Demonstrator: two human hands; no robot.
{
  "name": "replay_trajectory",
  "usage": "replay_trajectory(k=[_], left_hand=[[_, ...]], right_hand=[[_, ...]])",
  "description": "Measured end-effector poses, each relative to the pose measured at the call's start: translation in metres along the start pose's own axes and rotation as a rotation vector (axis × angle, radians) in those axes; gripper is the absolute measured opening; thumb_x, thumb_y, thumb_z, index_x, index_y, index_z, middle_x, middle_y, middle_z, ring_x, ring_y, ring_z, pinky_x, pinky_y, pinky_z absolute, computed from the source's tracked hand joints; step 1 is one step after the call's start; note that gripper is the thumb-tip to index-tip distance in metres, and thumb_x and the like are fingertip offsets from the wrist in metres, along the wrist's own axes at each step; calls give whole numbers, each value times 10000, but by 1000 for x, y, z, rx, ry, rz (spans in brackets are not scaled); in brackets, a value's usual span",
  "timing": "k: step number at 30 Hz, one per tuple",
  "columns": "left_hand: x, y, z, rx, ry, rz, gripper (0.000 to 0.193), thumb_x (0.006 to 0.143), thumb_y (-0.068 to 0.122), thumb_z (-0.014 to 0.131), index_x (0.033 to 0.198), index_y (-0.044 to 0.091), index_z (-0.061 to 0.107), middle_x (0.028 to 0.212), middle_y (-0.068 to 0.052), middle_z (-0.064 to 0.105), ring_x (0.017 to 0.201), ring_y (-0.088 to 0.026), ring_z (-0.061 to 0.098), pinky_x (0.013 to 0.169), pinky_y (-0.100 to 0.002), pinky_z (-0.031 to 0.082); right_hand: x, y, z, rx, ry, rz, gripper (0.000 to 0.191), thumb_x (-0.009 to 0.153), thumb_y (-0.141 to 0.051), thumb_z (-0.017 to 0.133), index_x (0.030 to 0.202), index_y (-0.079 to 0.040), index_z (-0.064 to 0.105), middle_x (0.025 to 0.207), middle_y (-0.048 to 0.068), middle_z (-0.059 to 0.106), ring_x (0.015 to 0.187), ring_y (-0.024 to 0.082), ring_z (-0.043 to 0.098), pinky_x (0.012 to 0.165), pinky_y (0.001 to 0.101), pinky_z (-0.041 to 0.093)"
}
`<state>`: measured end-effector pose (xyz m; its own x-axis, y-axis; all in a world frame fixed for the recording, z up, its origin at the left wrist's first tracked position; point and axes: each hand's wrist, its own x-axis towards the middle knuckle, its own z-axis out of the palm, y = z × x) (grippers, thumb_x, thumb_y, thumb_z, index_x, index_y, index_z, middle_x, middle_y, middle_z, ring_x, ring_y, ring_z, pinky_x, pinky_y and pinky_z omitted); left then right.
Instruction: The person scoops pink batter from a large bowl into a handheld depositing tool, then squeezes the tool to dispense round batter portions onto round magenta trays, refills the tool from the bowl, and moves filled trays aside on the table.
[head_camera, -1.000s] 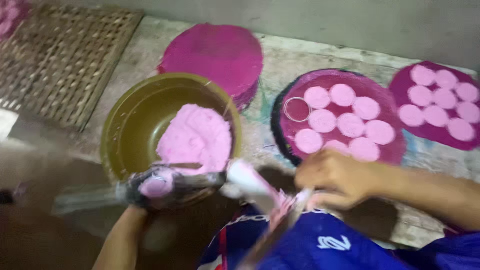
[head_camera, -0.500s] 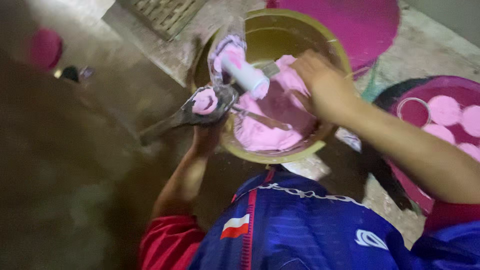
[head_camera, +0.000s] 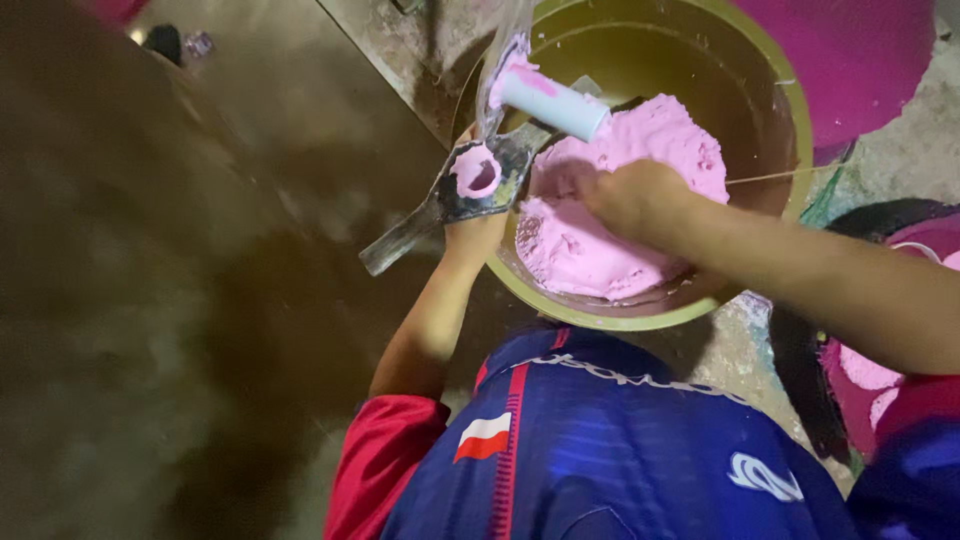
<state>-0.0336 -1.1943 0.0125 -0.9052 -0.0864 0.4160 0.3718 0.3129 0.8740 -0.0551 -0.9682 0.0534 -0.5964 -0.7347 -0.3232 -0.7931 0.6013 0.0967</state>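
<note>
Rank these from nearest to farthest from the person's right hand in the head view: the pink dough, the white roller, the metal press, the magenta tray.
From the right hand:
1. Pink dough, in the bowl, right under the hand.
2. White roller, just above and left of the hand.
3. Metal press, farther left, at the bowl's rim.
4. Magenta tray, top right, beyond the bowl.

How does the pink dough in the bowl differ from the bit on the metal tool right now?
The pink dough in the bowl is a large, lumpy mass filling much of the olive-green bowl; the bit on the metal tool is a small ring-shaped piece. The right hand presses into the bowl dough; the small piece lies untouched on the metal tool, held up by the left hand. Both share the same pink colour.
</note>
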Motion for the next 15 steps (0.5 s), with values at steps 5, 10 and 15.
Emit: replay_trajectory(k=[5, 10, 15], left_hand=[[-6, -16, -4, 99, -15, 28, 362, 939, 135, 724, 1258, 30, 589, 1043, -148, 697, 958, -299, 693, 856, -376, 554], [-8, -30, -8, 95, -43, 90, 398, 947, 127, 730, 1303, 33, 577, 1076, -144, 699, 984, -295, 703, 878, -372, 568], [-10, -15, -7, 98, -107, 147, 435, 956, 119, 736, 1348, 37, 564, 1109, -140, 701, 1010, -290, 713, 900, -367, 582]], right_hand=[[-17, -32, 21, 196, -153, 115, 452, 1010, -338, 512, 1290, 17, 505, 722, 150, 705, 654, 363, 713, 579, 486, 567], [-74, -41, 39, 204, -242, 33, 208, 875, -191, 613, 1038, -71, 657, 820, 163, 728, 742, 347, 737, 687, 490, 586], [-155, -45, -7, 539, -240, 274, 807, 714, -117, 719, 1482, -290, 546, 979, 185, 730, 819, 377, 716, 733, 483, 574]])
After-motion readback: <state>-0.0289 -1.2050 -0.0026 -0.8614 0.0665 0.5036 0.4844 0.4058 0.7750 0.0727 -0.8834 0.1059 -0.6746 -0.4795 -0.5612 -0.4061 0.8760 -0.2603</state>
